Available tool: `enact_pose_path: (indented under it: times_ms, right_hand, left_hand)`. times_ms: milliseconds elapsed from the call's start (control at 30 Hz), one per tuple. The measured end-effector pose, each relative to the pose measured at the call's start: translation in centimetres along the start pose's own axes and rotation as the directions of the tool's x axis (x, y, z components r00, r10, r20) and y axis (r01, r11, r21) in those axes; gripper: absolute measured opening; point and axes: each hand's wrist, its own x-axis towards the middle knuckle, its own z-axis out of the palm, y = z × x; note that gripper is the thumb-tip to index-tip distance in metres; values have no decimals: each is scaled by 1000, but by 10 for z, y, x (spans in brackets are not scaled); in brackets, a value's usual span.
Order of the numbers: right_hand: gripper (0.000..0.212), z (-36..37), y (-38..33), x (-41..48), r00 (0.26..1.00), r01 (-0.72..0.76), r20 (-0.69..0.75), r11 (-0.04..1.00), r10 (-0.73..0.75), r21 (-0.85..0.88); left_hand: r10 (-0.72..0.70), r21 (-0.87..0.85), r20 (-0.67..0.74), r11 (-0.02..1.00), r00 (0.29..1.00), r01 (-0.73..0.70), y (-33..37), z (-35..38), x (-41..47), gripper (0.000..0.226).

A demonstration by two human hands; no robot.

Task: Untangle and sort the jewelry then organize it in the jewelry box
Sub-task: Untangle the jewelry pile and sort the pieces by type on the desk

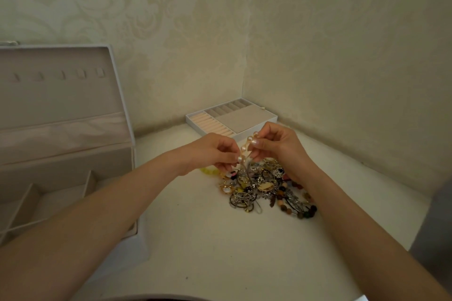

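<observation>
Pearl strand [245, 148] between both hands [213, 151] [277, 144]

Both forearms are bare from the frame's lower edge up to the wrists. The left hand [215, 151] and right hand [276, 144] have pale-polished nails [254, 141].

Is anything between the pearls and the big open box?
Nothing visible on the table between them. The left hand and right hand pinch the pearl strand above the jewelry pile; the open jewelry box sits left. The strand's lower end may be tangled in the pile.
</observation>
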Motion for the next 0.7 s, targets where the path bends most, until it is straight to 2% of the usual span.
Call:
enact_pose_path:
  times_ms: [100,200,333,467,633,700]
  right_hand:
    - [13,4,0,-1,998,-44,34,999,45,-18]
    - [14,0,-4,0,999,-45,-14,999,45,4]
    - [15,0,-4,0,997,-25,-66,1000,25,-8]
    - [16,0,-5,1,996,8,-94,1000,-9,-13]
    - [15,-3,-4,1,996,7,-87,999,-12,-52]
    - [14,-5,-3,0,996,6,-84,997,-12,-72]
  left_hand:
    - [39,-63,-18,997,999,-40,-1,-2,0,13]
    - [74,-91,-25,993,997,-76,-1,-3,0,22]
    - [44,-70,-2,997,999,-44,-2,-1,1,24]
    - [11,4,33,1000,999,-11,-1,-1,0,11]
    - [19,-14,83,1000,996,-18,-3,-1,-1,12]
    - [42,-2,61,999,997,-42,-1,-1,-1,9]
